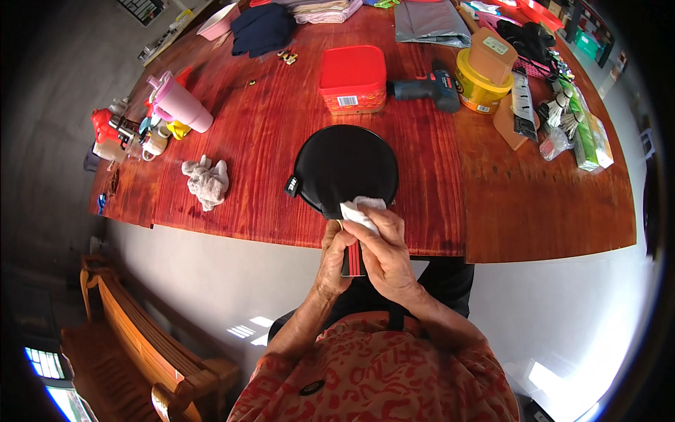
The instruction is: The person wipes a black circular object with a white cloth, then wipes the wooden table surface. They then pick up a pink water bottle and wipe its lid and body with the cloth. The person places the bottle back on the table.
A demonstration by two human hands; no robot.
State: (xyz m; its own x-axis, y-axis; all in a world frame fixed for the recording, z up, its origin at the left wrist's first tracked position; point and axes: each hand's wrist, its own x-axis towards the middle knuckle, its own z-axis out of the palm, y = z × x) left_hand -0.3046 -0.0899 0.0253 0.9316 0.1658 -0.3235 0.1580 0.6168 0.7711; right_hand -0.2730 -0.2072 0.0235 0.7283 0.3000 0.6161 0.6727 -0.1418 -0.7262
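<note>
A table tennis paddle in a round black zippered cover lies at the near edge of the red-brown wooden table. Its black and red striped handle points towards me, past the edge. My left hand grips the handle from the left side. My right hand holds a white cloth between thumb and fingers, against the lower rim of the cover where the handle comes out. The fingers of both hands nearly meet there; the contact beneath them is hidden.
A crumpled beige cloth and a pink tumbler are on the left. Beyond the paddle stand a red lidded box, a cordless drill and a yellow tub. Shuttlecocks lie right. A wooden bench stands lower left.
</note>
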